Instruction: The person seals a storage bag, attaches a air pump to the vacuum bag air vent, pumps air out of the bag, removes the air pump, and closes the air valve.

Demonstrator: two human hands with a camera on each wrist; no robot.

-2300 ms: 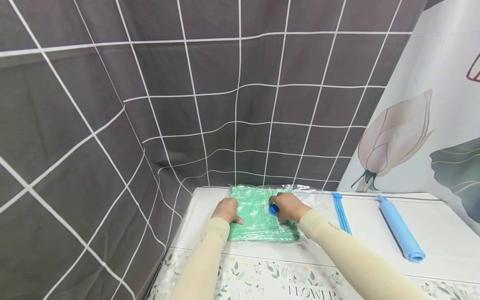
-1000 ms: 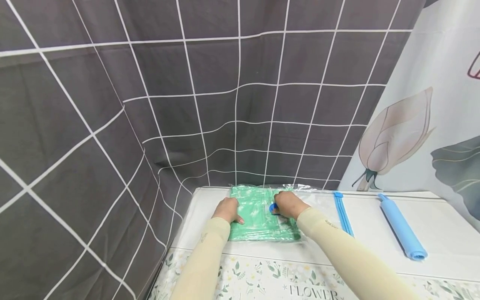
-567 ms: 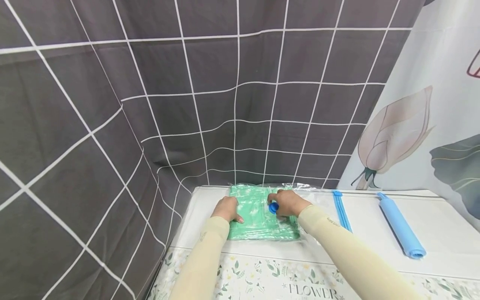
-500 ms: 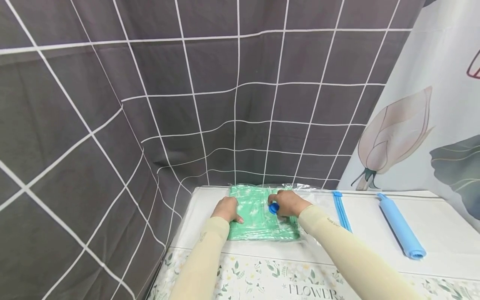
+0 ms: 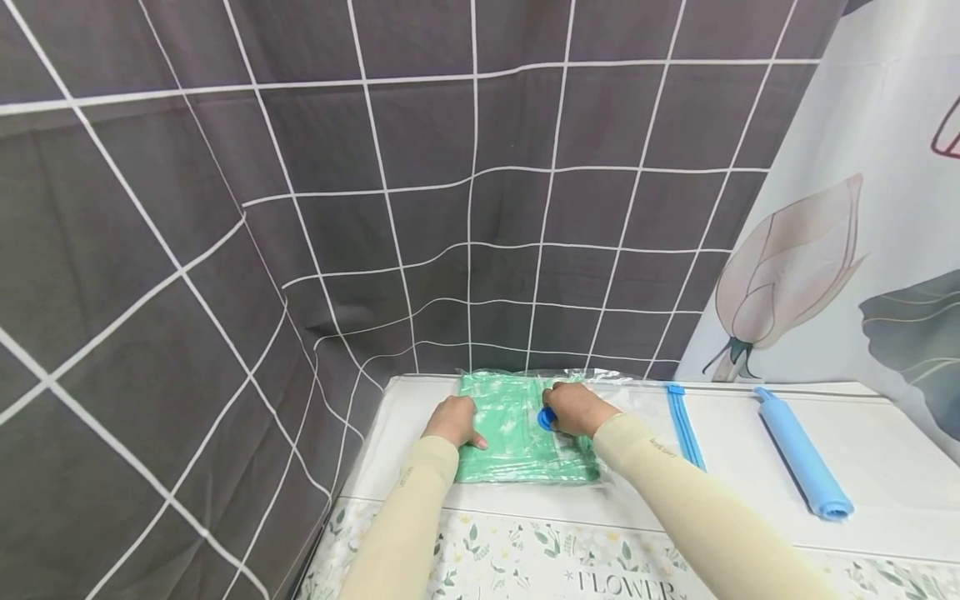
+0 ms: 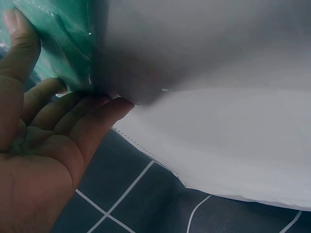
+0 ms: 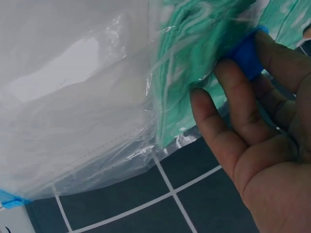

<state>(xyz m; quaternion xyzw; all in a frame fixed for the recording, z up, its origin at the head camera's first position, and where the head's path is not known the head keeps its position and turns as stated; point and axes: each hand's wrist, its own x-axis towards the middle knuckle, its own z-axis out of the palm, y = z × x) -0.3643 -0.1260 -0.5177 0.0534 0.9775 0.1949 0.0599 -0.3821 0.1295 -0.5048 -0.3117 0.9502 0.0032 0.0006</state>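
Observation:
A clear plastic storage bag (image 7: 112, 141) with folded green and white fabric (image 5: 498, 429) inside lies flat on the white table. My left hand (image 5: 452, 422) rests at the bag's left edge, thumb over its top. In the left wrist view the fingers (image 6: 73, 109) are loosely extended beside the green fabric. With its thumb and fingers, my right hand (image 5: 576, 408) pinches a round blue valve cap (image 7: 249, 54) on top of the bag. The other right fingers (image 7: 214, 121) are spread over the plastic, and the hand hides part of the cap.
The bag's blue zip strip (image 5: 684, 429) runs along its right end. Farther right lies a light blue rolled tube-like item (image 5: 802, 457). A dark grid-patterned cloth (image 5: 510, 208) hangs behind and to the left. The table's front cover (image 5: 555, 542) bears a floral print.
My right hand has turned a little back and forth at the blue valve cap, which shows more or less of its round face. The left hand and the bag stay put.

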